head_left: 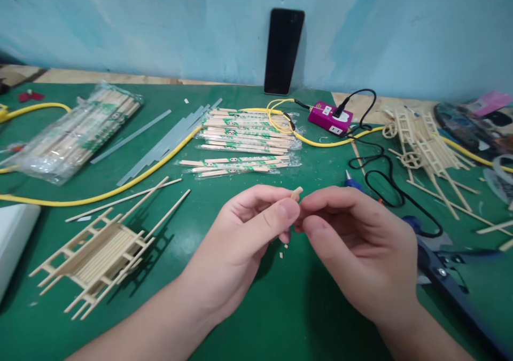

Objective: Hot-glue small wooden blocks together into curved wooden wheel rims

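Note:
Between the thumb and forefinger of my left hand (244,238) a short piece of wooden chopstick (297,193) is pinched, its pale end poking up past the thumb. My right hand (360,243) is beside it, thumb and fingers curled closed against the left fingertips; what they grip, if anything, is hidden. Tiny wood scraps (281,254) lie on the green mat below. To the left of my hands stands a small cart-like frame (106,254) built from chopsticks, with two long handles pointing away from me.
Wrapped chopsticks (248,131) lie ahead, beside translucent glue sticks (168,142). A chopstick bag (80,131) is at left. A phone (284,51) leans on the wall near a purple power socket (331,118). Dark-handled cutters (452,286) and a wheeled chopstick model (420,142) are at right.

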Demonstrator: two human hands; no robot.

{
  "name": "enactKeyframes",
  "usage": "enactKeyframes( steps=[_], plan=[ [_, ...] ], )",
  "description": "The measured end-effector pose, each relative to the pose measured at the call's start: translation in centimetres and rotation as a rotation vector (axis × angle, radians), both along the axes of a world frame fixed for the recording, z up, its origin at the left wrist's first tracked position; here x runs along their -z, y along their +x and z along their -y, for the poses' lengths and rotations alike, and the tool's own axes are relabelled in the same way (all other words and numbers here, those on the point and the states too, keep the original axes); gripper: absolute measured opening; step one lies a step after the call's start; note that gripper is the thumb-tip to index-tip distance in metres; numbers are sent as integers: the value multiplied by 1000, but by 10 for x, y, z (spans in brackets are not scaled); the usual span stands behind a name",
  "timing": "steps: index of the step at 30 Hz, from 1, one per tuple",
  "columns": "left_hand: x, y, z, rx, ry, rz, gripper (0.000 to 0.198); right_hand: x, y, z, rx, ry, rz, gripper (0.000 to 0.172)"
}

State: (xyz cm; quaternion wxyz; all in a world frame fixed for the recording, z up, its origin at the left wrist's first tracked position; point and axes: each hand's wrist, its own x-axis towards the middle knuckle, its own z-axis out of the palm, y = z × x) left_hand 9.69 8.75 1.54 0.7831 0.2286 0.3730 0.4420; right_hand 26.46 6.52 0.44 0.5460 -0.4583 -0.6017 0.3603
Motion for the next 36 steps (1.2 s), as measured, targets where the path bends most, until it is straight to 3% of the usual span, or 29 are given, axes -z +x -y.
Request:
enactKeyframes(
  steps=[9, 14, 23, 31, 36],
  plan=[
    [3, -1, 0, 69, -135, 249, 17, 2, 2, 1, 110, 66, 77, 35],
    [2, -2, 2, 108, -115, 337, 14, 3, 5, 0, 132, 200, 162, 42],
    [5, -3, 3, 159, -113, 344, 16, -1, 4, -6, 41, 246, 283, 23],
    [6, -1, 3, 148, -121, 347, 12, -4, 6, -3, 32, 218, 171, 28],
    [7, -1, 3, 139, -125, 329, 12, -7, 7, -1, 115, 192, 108, 25]
  ],
)
